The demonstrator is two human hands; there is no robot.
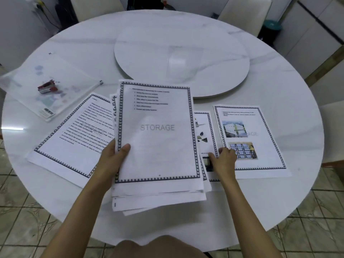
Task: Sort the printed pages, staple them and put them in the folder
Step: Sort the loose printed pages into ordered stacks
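Your left hand (111,157) grips the stack of printed pages (158,142) at its left edge, thumb pressed on the top sheet and the other fingers hidden underneath; the top page shows a patterned border, a short bulleted list and a grey "STORAGE" watermark. The stack is uneven (lower sheets stick out below and to the left of your thumb). Your right hand (223,159) is curled, fingertips pinching at the lower left edge of the photo page (249,138) lying flat on the table (279,202); whether they have actually caught the paper, you cannot tell from here. Between your two hands, a partly covered page (203,135) peeks out from behind the stack. Left of your left-hand fingers lies a text page (74,135), tilted. Further beyond those fingers, well apart, the clear folder (46,86) rests near the table's edge with the red stapler (47,87) on it. The round turntable (182,58) sits past the stack.
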